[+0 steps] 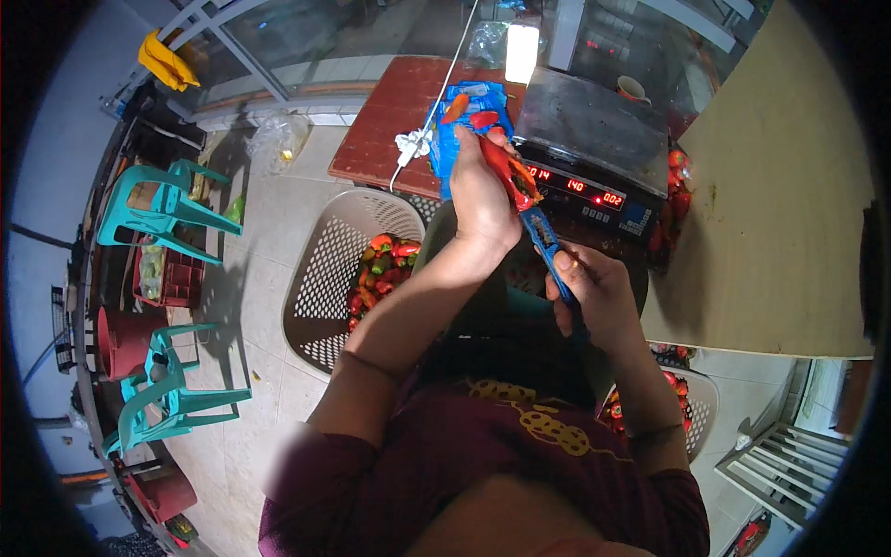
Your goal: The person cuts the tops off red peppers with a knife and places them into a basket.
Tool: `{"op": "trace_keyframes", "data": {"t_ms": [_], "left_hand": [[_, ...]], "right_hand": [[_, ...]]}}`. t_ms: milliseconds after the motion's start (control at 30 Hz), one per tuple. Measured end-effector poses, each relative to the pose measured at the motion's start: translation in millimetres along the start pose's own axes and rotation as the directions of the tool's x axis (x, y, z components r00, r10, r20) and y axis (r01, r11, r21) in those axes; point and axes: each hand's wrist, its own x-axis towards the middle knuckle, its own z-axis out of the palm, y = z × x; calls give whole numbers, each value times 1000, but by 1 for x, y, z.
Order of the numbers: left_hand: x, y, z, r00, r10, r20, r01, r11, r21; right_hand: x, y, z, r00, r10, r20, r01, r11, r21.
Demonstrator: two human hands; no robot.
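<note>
My left hand [484,188] is closed around a red pepper [500,166] that has been cut open along its side. In my right hand [592,285] is a tool with a blue handle [547,240], its front end against the lower end of the pepper; whether it has a blade cannot be seen. Beyond my left hand, an orange-red pepper piece [456,109] and a red pepper piece [484,119] lie on blue packaging [445,150]. A digital weighing scale [592,132] with lit red digits stands just right of the pepper.
A perforated plastic basket [313,278] of peppers [379,275] stands on the floor at left, another basket [706,411] at lower right. A white cable [449,83] crosses the red-brown table [390,125]. A wooden panel [773,209] rises at right; green plastic chairs [150,202] stand at far left.
</note>
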Motion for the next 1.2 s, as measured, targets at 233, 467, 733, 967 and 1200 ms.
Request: {"op": "trace_keyframes", "data": {"t_ms": [233,467,733,967,1200], "left_hand": [[-1,-6,-2,998,64,-2,-63,997,39],[-3,-9,-4,991,127,33,-129,989,70],[-7,-11,-7,968,223,119,-228,973,28],[-8,-11,-7,943,275,189,-284,958,22],[-11,7,-8,980,-6,199,27,994,-104]], "right_hand": [[-3,7,-3,992,89,91,-114,939,324],[-7,1,1,971,141,193,-223,825,519],[-11,3,-1,952,141,273,-288,718,633],[-13,2,0,974,121,194,-207,826,524],[-6,14,-26,999,-54,3,49,933,357]]}}
